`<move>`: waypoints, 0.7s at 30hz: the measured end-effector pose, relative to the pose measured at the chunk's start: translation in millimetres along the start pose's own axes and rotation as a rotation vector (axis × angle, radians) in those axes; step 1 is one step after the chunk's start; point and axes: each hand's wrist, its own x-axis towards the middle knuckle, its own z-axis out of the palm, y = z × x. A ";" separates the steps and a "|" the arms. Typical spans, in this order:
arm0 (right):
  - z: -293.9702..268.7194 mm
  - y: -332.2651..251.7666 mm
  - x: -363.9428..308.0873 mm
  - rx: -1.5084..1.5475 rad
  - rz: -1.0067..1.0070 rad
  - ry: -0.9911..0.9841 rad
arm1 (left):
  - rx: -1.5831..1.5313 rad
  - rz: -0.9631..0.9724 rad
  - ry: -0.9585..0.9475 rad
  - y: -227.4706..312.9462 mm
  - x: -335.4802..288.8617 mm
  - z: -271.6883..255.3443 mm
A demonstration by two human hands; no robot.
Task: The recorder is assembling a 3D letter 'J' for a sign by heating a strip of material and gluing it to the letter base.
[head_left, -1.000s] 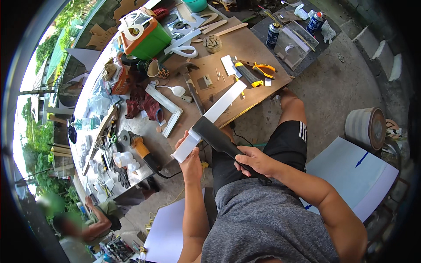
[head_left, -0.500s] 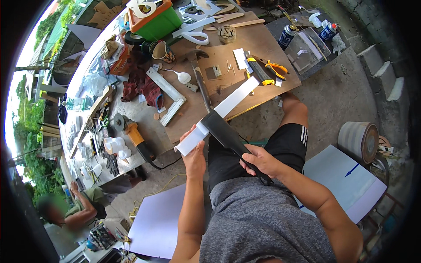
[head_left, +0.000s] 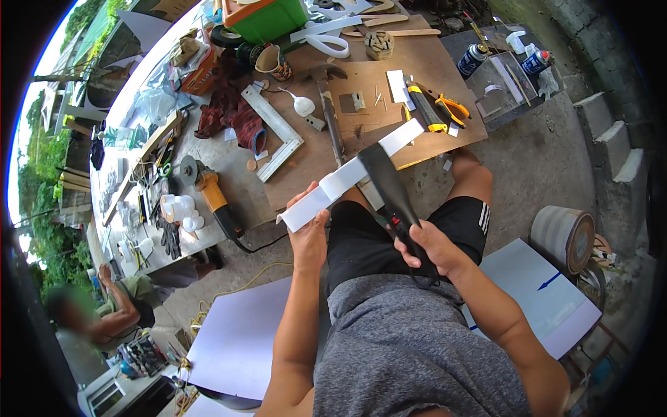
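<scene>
My left hand [head_left: 308, 240] is closed on the near end of a long white strip [head_left: 342, 179], which slants up and right over the table edge. The strip has a step or fold near my fingers. A black hair straightener [head_left: 390, 177] with a red switch lies across the strip toward its far end, and a paler plate shows below its black jaw. My right hand [head_left: 434, 249] grips the handle. Beyond the strip, a claw hammer [head_left: 329, 115] lies on the brown board [head_left: 434, 55].
Near the board's right corner lie a yellow-black cutter [head_left: 425, 108] and orange-handled pliers [head_left: 453, 108]. An angle grinder [head_left: 212, 194] rests on the table's left side, by a white right-angle frame [head_left: 271, 115]. Another person [head_left: 125, 306] is at lower left. White sheets [head_left: 240, 340] stand low beside me.
The hair straightener has shifted along the strip toward its far end and turned more upright, with my right hand moving right. My left hand keeps its hold. The view has shifted slightly.
</scene>
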 end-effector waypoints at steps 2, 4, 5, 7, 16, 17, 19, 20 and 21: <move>-6.3 -2.4 0.4 -0.016 -0.018 -0.013 | 0.013 0.003 -0.014 -0.4 -1.2 -1.2; -7.5 -6.5 0.3 -0.011 -0.009 0.018 | 0.005 -0.028 -0.034 -1.1 -1.9 -2.8; -10.7 -5.2 1.2 -0.029 -0.005 0.019 | 0.004 -0.029 -0.031 -1.5 -3.4 -3.2; -9.2 -5.6 1.9 -0.068 -0.007 0.019 | -0.018 -0.039 -0.016 -0.6 -5.0 -2.2; 3.4 -10.8 3.8 -0.199 -0.015 0.071 | -0.005 -0.045 -0.019 -0.7 -4.6 -3.2; 3.5 -11.1 4.0 -0.217 -0.009 0.076 | -0.004 -0.047 -0.019 -1.8 -4.6 -4.7; 2.8 -11.3 4.3 -0.222 -0.006 0.083 | -0.010 -0.048 -0.017 -3.3 -4.1 -6.4; 2.5 -11.3 4.3 -0.227 -0.004 0.090 | -0.011 -0.049 -0.017 -4.2 -4.2 -7.0; 2.5 -11.5 4.2 -0.227 -0.004 0.090 | -0.013 -0.048 -0.017 -4.0 -4.0 -6.2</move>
